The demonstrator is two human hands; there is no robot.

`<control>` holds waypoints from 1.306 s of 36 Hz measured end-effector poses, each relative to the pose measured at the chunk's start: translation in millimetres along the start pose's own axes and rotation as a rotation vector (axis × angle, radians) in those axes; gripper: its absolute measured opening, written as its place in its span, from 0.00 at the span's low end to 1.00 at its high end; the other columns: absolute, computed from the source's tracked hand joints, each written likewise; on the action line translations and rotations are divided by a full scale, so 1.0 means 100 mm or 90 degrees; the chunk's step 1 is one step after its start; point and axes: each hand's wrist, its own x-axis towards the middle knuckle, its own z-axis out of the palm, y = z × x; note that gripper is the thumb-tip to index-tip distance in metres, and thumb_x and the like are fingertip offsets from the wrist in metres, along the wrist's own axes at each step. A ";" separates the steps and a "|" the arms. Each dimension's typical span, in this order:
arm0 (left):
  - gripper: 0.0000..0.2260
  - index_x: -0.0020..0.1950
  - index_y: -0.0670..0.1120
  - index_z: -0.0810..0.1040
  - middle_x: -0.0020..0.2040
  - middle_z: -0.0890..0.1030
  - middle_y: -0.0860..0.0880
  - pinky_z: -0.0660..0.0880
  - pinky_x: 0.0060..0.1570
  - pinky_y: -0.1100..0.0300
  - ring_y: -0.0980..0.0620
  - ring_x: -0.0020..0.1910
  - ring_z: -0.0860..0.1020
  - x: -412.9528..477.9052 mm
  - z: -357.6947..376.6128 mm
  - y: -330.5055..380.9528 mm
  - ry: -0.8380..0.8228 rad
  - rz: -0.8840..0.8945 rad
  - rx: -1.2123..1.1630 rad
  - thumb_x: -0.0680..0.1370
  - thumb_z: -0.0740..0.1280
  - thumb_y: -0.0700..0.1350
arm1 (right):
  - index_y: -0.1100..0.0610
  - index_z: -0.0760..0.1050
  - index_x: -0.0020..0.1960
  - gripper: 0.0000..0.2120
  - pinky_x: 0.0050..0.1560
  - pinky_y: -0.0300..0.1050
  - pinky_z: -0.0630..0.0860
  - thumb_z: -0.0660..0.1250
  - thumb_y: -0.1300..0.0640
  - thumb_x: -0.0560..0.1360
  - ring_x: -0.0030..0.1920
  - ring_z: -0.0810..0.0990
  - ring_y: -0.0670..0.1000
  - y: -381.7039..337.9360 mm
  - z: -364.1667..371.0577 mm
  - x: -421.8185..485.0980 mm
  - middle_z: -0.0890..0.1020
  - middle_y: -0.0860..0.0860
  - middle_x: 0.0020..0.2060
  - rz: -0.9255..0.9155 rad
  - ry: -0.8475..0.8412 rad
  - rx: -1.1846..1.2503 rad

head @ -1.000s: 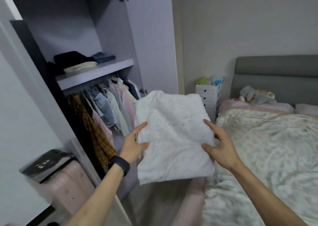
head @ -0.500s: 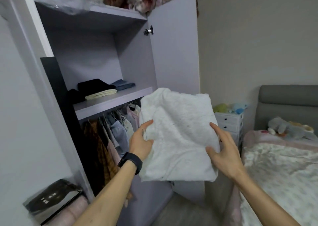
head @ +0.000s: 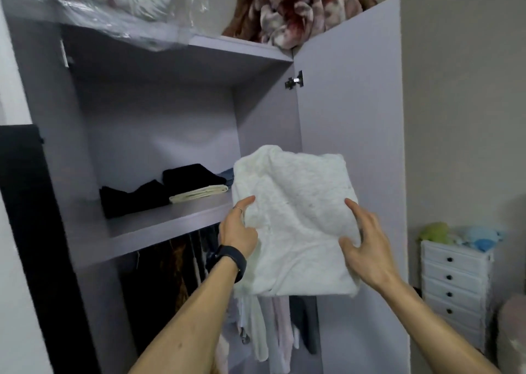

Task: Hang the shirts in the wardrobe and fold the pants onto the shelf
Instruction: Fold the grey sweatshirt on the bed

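A folded white garment (head: 296,222) is held up in front of the open wardrobe, level with its grey shelf (head: 159,225). My left hand (head: 237,228) grips its left edge, thumb on top. My right hand (head: 363,239) holds its right side, thumb and fingers spread over the cloth. On the shelf lie folded black clothes (head: 136,197), a cream piece (head: 199,194) and a blue piece (head: 227,175), partly hidden by the garment. Shirts hang (head: 273,325) on the rail below the shelf.
The wardrobe's right door (head: 350,117) stands open beside the garment. A brown flowered blanket (head: 293,11) and a plastic-wrapped bundle (head: 119,0) sit on top. A white drawer unit (head: 455,291) with soft toys stands at the right. A dark panel (head: 25,202) borders the left.
Both hands have carried the folded garment up and toward the shelf. My view has swung up and left, away from the bed, onto the wardrobe's upper part.
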 end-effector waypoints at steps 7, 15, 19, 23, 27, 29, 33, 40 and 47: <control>0.34 0.73 0.57 0.71 0.64 0.75 0.53 0.73 0.42 0.70 0.54 0.52 0.76 1.47 -0.11 -0.33 0.061 0.000 0.082 0.73 0.60 0.27 | 0.43 0.60 0.79 0.37 0.61 0.28 0.62 0.69 0.64 0.76 0.63 0.67 0.40 0.23 1.00 1.59 0.66 0.42 0.67 -0.081 -0.069 0.041; 0.32 0.70 0.59 0.74 0.62 0.76 0.52 0.66 0.30 0.80 0.57 0.44 0.74 2.71 -0.79 -0.70 0.170 -0.048 0.212 0.72 0.63 0.30 | 0.44 0.58 0.80 0.37 0.62 0.32 0.61 0.68 0.62 0.77 0.62 0.65 0.39 0.00 2.24 2.94 0.66 0.44 0.67 -0.140 -0.208 0.133; 0.30 0.70 0.59 0.74 0.69 0.75 0.49 0.68 0.34 0.78 0.52 0.56 0.75 3.05 -1.23 -0.81 0.207 -0.082 0.270 0.74 0.64 0.31 | 0.46 0.58 0.80 0.37 0.63 0.31 0.59 0.68 0.63 0.77 0.70 0.66 0.46 -0.26 2.78 3.21 0.65 0.47 0.71 -0.152 -0.253 0.187; 0.30 0.72 0.58 0.73 0.72 0.73 0.49 0.67 0.57 0.70 0.47 0.68 0.73 3.25 -1.59 -0.94 0.245 -0.121 0.351 0.74 0.65 0.33 | 0.46 0.58 0.80 0.37 0.61 0.31 0.61 0.68 0.64 0.77 0.63 0.66 0.42 -0.54 3.28 3.41 0.66 0.48 0.71 -0.154 -0.291 0.224; 0.29 0.73 0.59 0.71 0.73 0.72 0.45 0.72 0.57 0.61 0.41 0.65 0.75 3.35 -1.95 -1.14 0.258 -0.189 0.410 0.75 0.67 0.37 | 0.46 0.58 0.80 0.38 0.63 0.36 0.63 0.67 0.65 0.75 0.69 0.69 0.52 -0.81 3.76 3.46 0.66 0.51 0.71 -0.138 -0.345 0.231; 0.27 0.73 0.60 0.70 0.72 0.71 0.43 0.77 0.55 0.54 0.40 0.59 0.77 3.43 -2.12 -1.23 0.261 -0.230 0.462 0.77 0.68 0.40 | 0.47 0.57 0.80 0.38 0.65 0.37 0.63 0.67 0.64 0.75 0.71 0.68 0.54 -0.95 4.01 3.46 0.66 0.52 0.72 -0.132 -0.374 0.229; 0.21 0.77 0.58 0.65 0.79 0.61 0.44 0.72 0.64 0.47 0.36 0.68 0.71 3.67 -2.42 -1.45 0.284 -0.286 0.585 0.84 0.58 0.46 | 0.49 0.58 0.80 0.39 0.70 0.44 0.69 0.68 0.64 0.74 0.71 0.69 0.55 -1.26 4.58 3.48 0.66 0.54 0.73 -0.114 -0.433 0.252; 0.21 0.79 0.49 0.62 0.80 0.59 0.41 0.66 0.71 0.46 0.37 0.73 0.66 4.02 -2.70 -1.79 0.270 -0.368 0.673 0.86 0.52 0.49 | 0.50 0.57 0.81 0.38 0.71 0.50 0.71 0.67 0.63 0.75 0.71 0.70 0.56 -1.52 5.38 3.67 0.67 0.55 0.74 -0.077 -0.510 0.272; 0.20 0.78 0.47 0.65 0.77 0.66 0.42 0.67 0.70 0.53 0.42 0.72 0.69 4.29 -2.81 -2.16 0.167 -0.429 0.659 0.86 0.56 0.49 | 0.53 0.56 0.81 0.37 0.69 0.46 0.70 0.68 0.61 0.76 0.71 0.70 0.57 -1.37 6.07 3.74 0.67 0.56 0.75 -0.017 -0.597 0.231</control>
